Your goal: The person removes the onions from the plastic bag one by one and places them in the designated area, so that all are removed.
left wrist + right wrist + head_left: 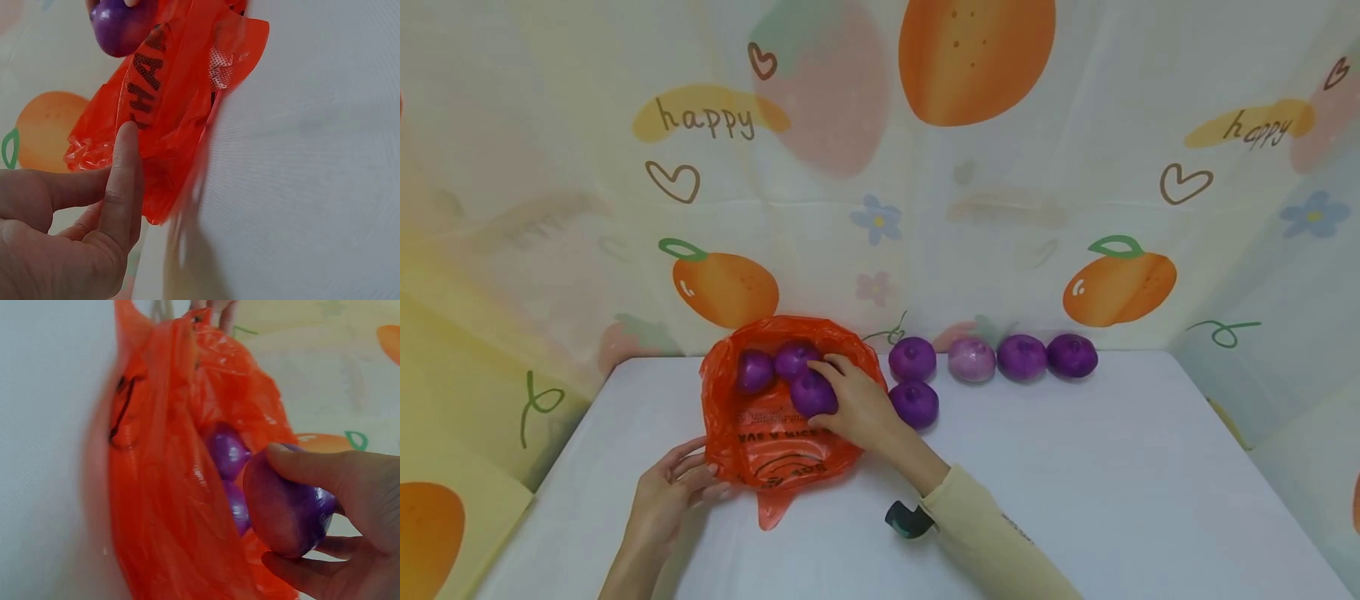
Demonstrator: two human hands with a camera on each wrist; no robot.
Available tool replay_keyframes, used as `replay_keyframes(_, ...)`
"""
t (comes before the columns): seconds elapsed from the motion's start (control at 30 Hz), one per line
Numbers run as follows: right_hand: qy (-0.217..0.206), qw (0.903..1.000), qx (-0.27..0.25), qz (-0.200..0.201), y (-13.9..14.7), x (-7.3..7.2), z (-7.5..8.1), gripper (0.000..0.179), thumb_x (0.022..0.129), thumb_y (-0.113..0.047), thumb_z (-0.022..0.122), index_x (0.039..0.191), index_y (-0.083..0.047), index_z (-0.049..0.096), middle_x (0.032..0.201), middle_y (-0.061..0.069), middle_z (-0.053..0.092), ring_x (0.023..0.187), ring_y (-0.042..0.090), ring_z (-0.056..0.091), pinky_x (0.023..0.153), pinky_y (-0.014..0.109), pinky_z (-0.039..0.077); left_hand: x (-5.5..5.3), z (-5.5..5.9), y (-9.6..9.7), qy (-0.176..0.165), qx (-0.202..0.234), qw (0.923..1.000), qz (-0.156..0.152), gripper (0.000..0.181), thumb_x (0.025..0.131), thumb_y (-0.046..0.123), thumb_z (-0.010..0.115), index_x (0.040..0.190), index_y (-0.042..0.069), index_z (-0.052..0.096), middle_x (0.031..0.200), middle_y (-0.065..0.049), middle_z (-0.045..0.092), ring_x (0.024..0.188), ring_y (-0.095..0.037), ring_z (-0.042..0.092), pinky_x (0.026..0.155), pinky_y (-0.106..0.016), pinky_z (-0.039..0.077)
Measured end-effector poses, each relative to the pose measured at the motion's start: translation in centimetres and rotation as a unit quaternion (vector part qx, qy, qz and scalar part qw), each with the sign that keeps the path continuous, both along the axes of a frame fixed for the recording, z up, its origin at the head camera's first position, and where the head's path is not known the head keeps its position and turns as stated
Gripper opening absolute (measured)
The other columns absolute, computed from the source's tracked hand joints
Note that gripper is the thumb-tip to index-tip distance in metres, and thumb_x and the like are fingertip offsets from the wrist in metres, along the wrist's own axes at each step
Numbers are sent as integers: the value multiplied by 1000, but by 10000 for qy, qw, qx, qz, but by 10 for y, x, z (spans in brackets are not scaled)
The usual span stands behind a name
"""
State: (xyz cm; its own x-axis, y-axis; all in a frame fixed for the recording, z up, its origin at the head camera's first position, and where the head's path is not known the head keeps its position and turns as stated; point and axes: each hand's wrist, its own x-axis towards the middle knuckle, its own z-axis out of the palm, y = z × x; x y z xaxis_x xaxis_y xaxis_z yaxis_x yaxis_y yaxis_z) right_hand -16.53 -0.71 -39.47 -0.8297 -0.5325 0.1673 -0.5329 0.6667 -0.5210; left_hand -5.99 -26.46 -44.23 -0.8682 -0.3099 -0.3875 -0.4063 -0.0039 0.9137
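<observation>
A red plastic bag (718, 400) stands with its mouth spread wide on the white table. Inside it lie two purple onions, one at the left (756, 372) and one at the back (796, 359). My right hand (857, 404) holds another purple onion (284, 503) between thumb and fingers, over the bag's mouth. At the bag's near left side is my left hand (666, 492), its fingers extended against the plastic. The left wrist view shows that hand (81, 231) with a fingertip at the printed red film.
More purple onions stand right of the bag: two one behind the other (913, 359), then a row with a paler one (972, 359) along the table's back edge. Printed cloth (985, 167) hangs behind. A dark object (908, 520) sits by the right sleeve.
</observation>
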Motion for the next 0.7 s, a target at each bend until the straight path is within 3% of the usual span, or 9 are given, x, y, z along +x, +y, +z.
replay_keyframes(0.4,364,9971,-637,181,34,3,21,78,78,-39,82,146,-20,47,148,8,42,127,30,52,101,43,49,-1,2,1,36,-193,9998,-92,55,98,5,56,148,3,35,117,-7,65,83,-12,70,76,-28,59)
replay_keyframes(0.7,662,9954,-670,151,72,-8,24,76,78,-35,83,143,-17,50,145,8,46,129,30,50,103,46,47,0,4,-1,149,-31,9997,-175,55,98,4,55,148,1,34,107,2,67,82,-12,70,76,-28,59)
